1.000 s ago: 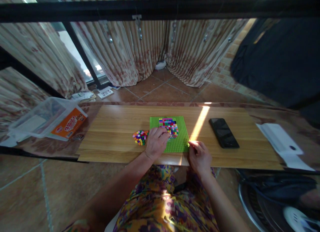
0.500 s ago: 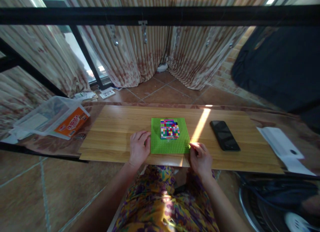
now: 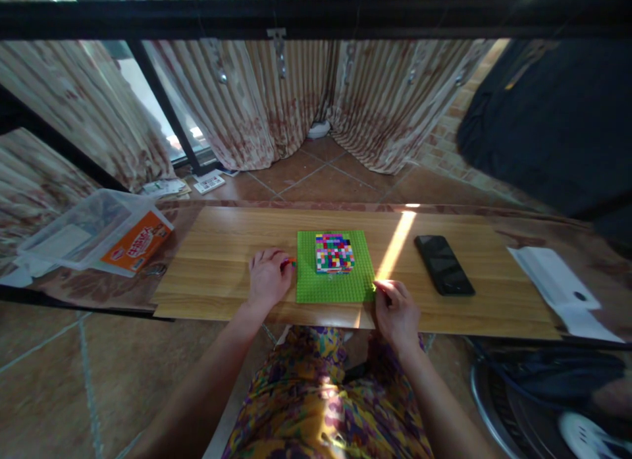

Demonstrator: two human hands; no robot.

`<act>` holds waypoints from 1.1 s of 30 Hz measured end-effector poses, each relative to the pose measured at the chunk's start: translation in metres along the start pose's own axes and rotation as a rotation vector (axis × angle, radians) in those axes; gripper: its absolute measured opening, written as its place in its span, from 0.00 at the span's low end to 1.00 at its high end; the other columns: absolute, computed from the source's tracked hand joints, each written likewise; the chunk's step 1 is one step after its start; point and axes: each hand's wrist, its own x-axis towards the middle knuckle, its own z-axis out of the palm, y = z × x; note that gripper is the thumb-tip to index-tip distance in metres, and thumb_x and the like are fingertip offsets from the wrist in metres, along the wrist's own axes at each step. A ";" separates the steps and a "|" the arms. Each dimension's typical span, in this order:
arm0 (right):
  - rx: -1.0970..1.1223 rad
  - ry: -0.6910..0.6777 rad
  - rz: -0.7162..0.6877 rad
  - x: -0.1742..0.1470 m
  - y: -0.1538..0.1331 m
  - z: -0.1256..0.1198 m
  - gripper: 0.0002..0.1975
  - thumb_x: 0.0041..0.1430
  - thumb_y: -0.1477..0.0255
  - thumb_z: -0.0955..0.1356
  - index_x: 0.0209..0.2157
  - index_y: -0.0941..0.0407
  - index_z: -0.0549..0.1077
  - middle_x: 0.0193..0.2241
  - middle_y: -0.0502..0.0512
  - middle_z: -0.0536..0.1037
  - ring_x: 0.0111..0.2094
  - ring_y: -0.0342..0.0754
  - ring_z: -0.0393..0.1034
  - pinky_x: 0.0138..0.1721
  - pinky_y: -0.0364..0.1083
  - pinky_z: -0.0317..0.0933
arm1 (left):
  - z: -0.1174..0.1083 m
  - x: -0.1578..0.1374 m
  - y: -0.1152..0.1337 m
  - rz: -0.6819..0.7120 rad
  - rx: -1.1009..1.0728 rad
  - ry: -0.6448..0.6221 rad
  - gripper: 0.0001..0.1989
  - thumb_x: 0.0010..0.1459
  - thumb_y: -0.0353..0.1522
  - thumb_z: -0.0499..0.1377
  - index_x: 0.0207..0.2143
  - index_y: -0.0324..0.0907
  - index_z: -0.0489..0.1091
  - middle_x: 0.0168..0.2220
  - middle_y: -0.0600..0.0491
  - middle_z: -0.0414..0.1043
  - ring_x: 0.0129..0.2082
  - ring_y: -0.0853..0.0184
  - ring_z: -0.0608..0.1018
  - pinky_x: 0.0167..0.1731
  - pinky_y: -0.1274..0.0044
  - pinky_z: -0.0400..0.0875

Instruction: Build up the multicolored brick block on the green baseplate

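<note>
A green baseplate point(image 3: 336, 289) lies on the wooden board point(image 3: 222, 248), with a block of small multicoloured bricks point(image 3: 334, 253) built on its far half. My left hand point(image 3: 268, 277) rests left of the plate over a pile of loose coloured bricks point(image 3: 288, 263), of which only a few show past my fingers. Its fingers are curled down on the pile; whether they pinch a brick is hidden. My right hand point(image 3: 396, 312) grips the plate's near right corner at the board's front edge.
A black phone point(image 3: 444, 264) lies right of the plate, past a strip of sunlight. A white paper point(image 3: 553, 281) sits at the far right. A clear plastic box with an orange label point(image 3: 99, 232) stands at the left. Curtains and a black bar are beyond.
My left hand left the brick block on the plate and moved left onto the loose brick pile, covering most of it. My right hand stayed on the plate's corner.
</note>
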 end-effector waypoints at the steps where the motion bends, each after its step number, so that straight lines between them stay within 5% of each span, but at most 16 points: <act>1: -0.003 -0.001 0.001 0.000 0.000 0.000 0.12 0.62 0.70 0.62 0.36 0.56 0.77 0.33 0.56 0.77 0.36 0.47 0.71 0.37 0.46 0.64 | 0.001 0.002 0.002 -0.004 0.007 -0.008 0.08 0.54 0.31 0.58 0.36 0.45 0.75 0.43 0.48 0.74 0.43 0.56 0.71 0.43 0.64 0.63; 10: -0.008 0.000 0.000 0.000 0.000 0.001 0.12 0.62 0.70 0.61 0.36 0.56 0.76 0.33 0.55 0.76 0.35 0.47 0.71 0.37 0.46 0.64 | 0.003 0.017 0.005 -0.030 0.020 -0.094 0.07 0.52 0.27 0.56 0.30 0.44 0.73 0.36 0.48 0.74 0.39 0.58 0.72 0.41 0.66 0.63; 19: -0.009 0.004 -0.010 0.001 0.000 0.000 0.12 0.62 0.70 0.61 0.36 0.56 0.76 0.33 0.55 0.76 0.35 0.47 0.71 0.37 0.45 0.64 | -0.001 0.015 0.005 0.034 -0.070 -0.045 0.05 0.55 0.27 0.54 0.31 0.43 0.70 0.33 0.50 0.75 0.36 0.60 0.74 0.39 0.68 0.65; 25: -0.002 0.006 -0.017 0.000 0.001 0.000 0.11 0.62 0.70 0.62 0.36 0.56 0.76 0.34 0.56 0.76 0.35 0.47 0.71 0.37 0.46 0.64 | -0.014 -0.002 0.032 0.101 -0.351 -0.064 0.06 0.59 0.29 0.54 0.34 0.44 0.70 0.32 0.54 0.76 0.32 0.66 0.76 0.34 0.74 0.67; 33: -0.022 0.003 -0.008 0.000 0.002 0.001 0.12 0.62 0.70 0.62 0.36 0.56 0.76 0.34 0.56 0.77 0.36 0.48 0.71 0.38 0.46 0.64 | -0.008 -0.005 0.065 0.247 -0.290 -0.023 0.06 0.60 0.29 0.55 0.34 0.44 0.71 0.32 0.53 0.76 0.35 0.66 0.76 0.37 0.73 0.67</act>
